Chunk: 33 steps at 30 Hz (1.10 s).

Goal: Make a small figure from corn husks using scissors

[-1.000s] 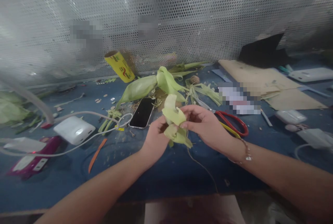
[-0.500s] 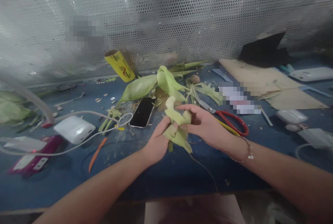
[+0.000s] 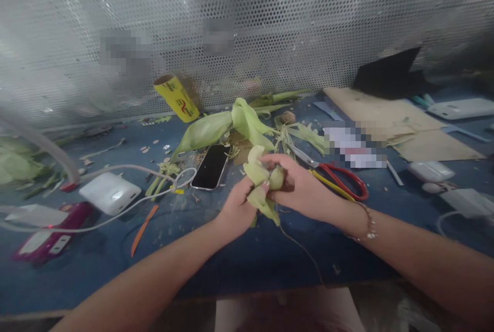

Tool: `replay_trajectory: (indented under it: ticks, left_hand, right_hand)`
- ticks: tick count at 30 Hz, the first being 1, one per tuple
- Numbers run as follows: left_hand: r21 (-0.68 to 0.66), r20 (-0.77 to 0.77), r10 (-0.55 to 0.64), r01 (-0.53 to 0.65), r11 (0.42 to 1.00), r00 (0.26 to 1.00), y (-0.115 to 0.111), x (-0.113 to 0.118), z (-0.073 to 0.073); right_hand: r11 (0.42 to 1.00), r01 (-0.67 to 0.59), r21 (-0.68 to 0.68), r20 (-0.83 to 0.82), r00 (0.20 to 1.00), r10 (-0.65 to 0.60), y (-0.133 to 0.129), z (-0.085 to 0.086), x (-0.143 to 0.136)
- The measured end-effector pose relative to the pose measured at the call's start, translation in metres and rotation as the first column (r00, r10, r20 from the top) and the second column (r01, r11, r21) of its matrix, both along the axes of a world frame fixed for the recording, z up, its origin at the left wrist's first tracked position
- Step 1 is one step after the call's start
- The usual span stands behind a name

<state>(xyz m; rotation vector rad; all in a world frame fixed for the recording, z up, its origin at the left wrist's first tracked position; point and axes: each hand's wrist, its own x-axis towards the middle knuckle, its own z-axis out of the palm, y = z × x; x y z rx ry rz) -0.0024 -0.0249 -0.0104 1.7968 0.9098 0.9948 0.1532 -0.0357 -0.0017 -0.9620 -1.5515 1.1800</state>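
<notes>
Both hands are closed on a pale green corn husk bundle (image 3: 256, 171) above the near middle of the table. My left hand (image 3: 240, 203) grips its left side, the fingers partly behind it. From the right, my right hand (image 3: 299, 181) closes round a rounded, knob-like part of the bundle. A loose flap of husk curls up at the top and another points down. Below the bundle a thin thread (image 3: 303, 247) trails to the table's front edge. Just beyond the hands lie larger corn husk leaves (image 3: 210, 128) and a phone (image 3: 210, 167).
Red-handled scissors (image 3: 347, 180) lie right of my right hand. A yellow tube (image 3: 177, 99) leans near the perforated metal panel (image 3: 270, 23). At left are a white charger (image 3: 110, 192), a cable and a magenta power strip (image 3: 52, 234). Cardboard sheets (image 3: 378, 110) lie at far right.
My left thumb has moved right, further across the husk, and the upper flap has folded lower. More of the rounded part shows by my right fingers.
</notes>
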Motion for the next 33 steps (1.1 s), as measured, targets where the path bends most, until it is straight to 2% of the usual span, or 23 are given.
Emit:
replay_trajectory:
  ticks: [2,4,6,8,10,13,16,19,25,29,33]
  left_hand:
    - [0.009,-0.016,-0.039,0.039,0.999,0.999,0.0,0.0,-0.001]
    - [0.012,-0.016,-0.071,0.071,0.997,0.997,-0.001,0.0,-0.002]
    - [0.023,-0.009,-0.098,0.098,0.995,0.995,-0.001,0.0,-0.002]
    - [0.033,-0.006,-0.103,0.103,0.994,0.995,-0.001,0.001,-0.003]
    - [0.029,-0.011,-0.084,0.084,0.996,0.996,-0.001,0.001,-0.003]
    - [0.022,-0.003,-0.041,0.041,0.999,0.999,0.0,0.001,-0.003]
    - [0.027,-0.007,-0.008,0.008,1.0,1.0,-0.001,0.001,-0.003]
    - [0.007,0.027,0.025,-0.025,1.0,0.999,-0.003,0.004,-0.002]
    - [-0.13,0.208,0.083,-0.057,0.99,0.975,-0.013,0.009,0.0]
    - [-0.095,0.225,0.078,-0.057,0.994,0.971,-0.014,0.007,-0.002]
    - [-0.011,0.154,0.054,-0.053,0.999,0.987,-0.011,0.005,-0.007]
  right_hand:
    - [0.995,-0.051,-0.089,-0.181,0.983,0.034,0.002,0.002,0.0]
    - [0.983,-0.039,-0.177,-0.339,0.941,-0.024,0.003,0.006,-0.001]
    - [0.964,-0.03,-0.263,-0.419,0.904,-0.086,0.004,0.008,-0.004]
    - [0.955,-0.053,-0.293,-0.436,0.896,-0.084,0.005,0.008,-0.007]
    - [0.967,-0.044,-0.252,-0.427,0.901,-0.071,0.004,0.006,-0.009]
    - [0.986,0.077,-0.148,-0.389,0.912,-0.13,0.001,0.001,-0.01]
    - [0.978,0.205,-0.051,-0.319,0.924,-0.21,0.0,0.0,-0.01]
    - [0.965,0.263,0.014,-0.217,0.942,-0.254,0.0,0.001,-0.009]
    - [0.945,0.278,0.172,0.024,0.958,-0.286,0.003,0.0,-0.011]
    - [0.955,0.248,0.163,0.064,0.963,-0.261,0.005,-0.004,-0.012]
    - [0.957,0.228,0.18,0.035,0.971,-0.238,0.006,-0.008,-0.013]
